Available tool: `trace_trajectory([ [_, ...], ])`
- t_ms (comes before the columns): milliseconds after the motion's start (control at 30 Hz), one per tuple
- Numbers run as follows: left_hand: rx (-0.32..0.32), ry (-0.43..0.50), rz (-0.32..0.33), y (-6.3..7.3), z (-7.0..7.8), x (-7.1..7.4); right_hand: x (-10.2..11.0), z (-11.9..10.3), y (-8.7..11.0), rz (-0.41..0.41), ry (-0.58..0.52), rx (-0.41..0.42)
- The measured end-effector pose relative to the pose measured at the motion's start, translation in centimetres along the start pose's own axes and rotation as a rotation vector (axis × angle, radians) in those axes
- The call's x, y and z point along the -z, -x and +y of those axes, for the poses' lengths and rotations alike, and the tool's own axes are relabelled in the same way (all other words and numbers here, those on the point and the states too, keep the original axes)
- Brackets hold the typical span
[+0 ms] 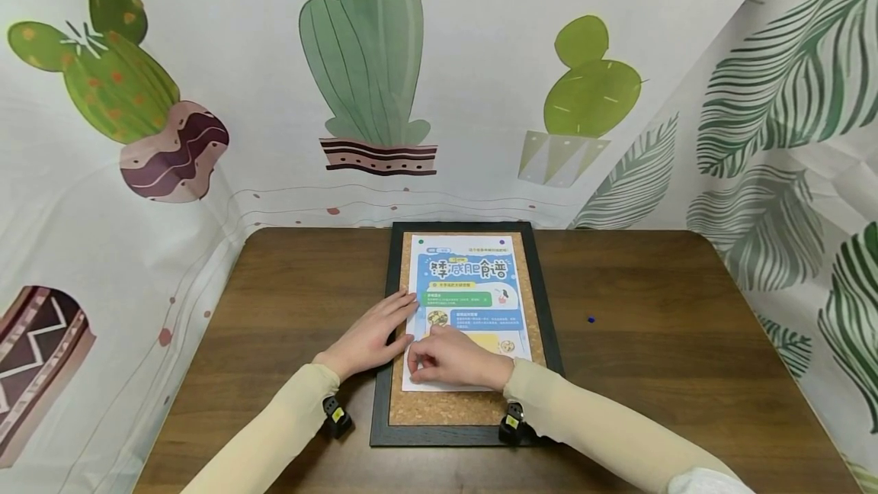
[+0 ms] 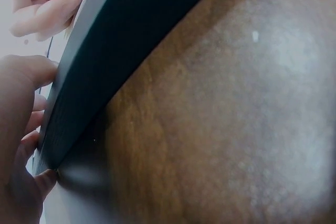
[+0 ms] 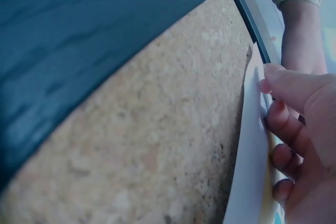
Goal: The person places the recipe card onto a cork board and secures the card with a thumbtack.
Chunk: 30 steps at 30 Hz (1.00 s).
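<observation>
A printed poster (image 1: 458,261) with Chinese lettering lies on a framed cork board (image 1: 428,407). At its top corners are a green push pin (image 1: 421,242) and a purple push pin (image 1: 502,242). My left hand (image 1: 366,338) rests on the board's left side, fingers extended over the black frame (image 2: 100,51) to the poster's edge. Over the poster's lower left, my right hand (image 1: 456,359) has curled fingers, with thumb and index fingertips together at the paper's corner. The right wrist view shows the thumb (image 3: 294,83) at that corner; I cannot tell whether a pin is between the fingertips.
A small blue push pin (image 1: 591,319) lies on the brown wooden table (image 1: 645,372), right of the board. Behind the table hangs a white cloth (image 1: 473,82) printed with cacti and leaves. Each wrist wears a black camera, the left one (image 1: 337,416) beside the board.
</observation>
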<state>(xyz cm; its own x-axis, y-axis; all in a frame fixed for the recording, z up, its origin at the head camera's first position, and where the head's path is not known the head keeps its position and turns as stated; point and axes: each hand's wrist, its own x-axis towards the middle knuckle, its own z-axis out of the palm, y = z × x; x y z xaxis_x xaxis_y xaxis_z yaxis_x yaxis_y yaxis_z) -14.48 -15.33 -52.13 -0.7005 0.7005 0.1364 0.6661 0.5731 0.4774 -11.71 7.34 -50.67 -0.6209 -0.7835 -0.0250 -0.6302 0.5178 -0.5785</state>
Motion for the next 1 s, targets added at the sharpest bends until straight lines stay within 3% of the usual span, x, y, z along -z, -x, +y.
trace_trajectory([
  [633,-0.024,-0.013,0.028,0.0,-0.4,-0.4,0.6,0.6,0.1,-0.017,-0.086,-0.012],
  [1000,0.017,-0.003,-0.011,0.0,0.0,0.0,1.0,1.0,0.3,-0.044,-0.087,-0.003],
])
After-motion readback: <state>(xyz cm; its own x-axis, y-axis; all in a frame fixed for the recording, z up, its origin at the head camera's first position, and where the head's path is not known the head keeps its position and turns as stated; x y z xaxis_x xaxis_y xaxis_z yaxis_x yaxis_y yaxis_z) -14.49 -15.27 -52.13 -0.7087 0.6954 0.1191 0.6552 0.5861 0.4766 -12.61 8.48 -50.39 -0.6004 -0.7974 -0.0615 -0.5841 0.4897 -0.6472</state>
